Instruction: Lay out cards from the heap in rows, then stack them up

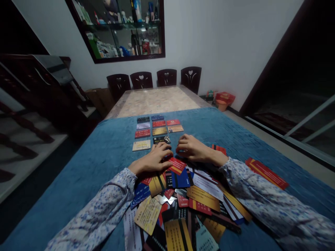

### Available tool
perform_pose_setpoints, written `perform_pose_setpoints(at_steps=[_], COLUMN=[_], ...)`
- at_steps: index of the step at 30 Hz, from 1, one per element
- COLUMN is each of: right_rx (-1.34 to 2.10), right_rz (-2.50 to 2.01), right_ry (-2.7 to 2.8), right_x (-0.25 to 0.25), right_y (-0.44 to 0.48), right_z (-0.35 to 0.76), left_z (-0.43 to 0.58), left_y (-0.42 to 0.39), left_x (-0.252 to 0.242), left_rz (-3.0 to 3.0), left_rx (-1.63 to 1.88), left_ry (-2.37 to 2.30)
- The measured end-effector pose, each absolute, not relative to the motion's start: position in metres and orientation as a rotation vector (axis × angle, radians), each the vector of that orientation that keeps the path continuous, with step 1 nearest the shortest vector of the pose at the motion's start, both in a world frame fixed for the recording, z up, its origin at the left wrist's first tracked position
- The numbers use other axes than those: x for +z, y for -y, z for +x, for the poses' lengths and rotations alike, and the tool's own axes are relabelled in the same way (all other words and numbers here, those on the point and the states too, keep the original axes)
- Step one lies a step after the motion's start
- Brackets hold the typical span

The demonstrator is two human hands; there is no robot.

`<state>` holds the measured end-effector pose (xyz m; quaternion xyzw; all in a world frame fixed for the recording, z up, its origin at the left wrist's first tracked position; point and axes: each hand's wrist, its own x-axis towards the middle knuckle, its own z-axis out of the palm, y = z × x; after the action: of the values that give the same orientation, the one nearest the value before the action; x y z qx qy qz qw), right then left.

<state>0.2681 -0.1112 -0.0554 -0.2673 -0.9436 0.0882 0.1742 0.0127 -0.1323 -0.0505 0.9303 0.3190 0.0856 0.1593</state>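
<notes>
A loose heap of plastic cards (183, 202) in red, blue, gold and black lies on the blue cloth (104, 153) in front of me. My left hand (153, 158) rests palm down at the heap's far edge, fingers curled over a red card (177, 164). My right hand (192, 148) lies beside it, fingers bent and pressed on the cloth; what is under them is hidden. Just beyond both hands, several cards sit in tidy rows (157, 129): a cream card (141, 145) and a black one (161, 139) are nearest.
A pair of red cards (265, 171) lies apart on the cloth at the right. Beyond the cloth the marble tabletop (157, 99) runs to several dark chairs (154, 79). A staircase stands at the left, a sliding door at the right.
</notes>
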Motion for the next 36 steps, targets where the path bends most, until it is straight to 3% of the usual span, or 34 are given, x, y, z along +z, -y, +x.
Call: perform_pose_setpoints(at_steps=[9,36], right_rx=[0.375,0.123], right_rz=[-0.638,-0.903], right_ry=[2.779,2.940], right_x=[-0.029,-0.027], right_y=[0.139,0.152], right_z=[0.258,0.246], left_z=[0.015,0.006], left_y=[0.130,0.131], left_x=[-0.056,-0.035], left_rz=[2.683,2.710], left_rx=[0.359,0.212], left_ry=[-0.908,-0.775])
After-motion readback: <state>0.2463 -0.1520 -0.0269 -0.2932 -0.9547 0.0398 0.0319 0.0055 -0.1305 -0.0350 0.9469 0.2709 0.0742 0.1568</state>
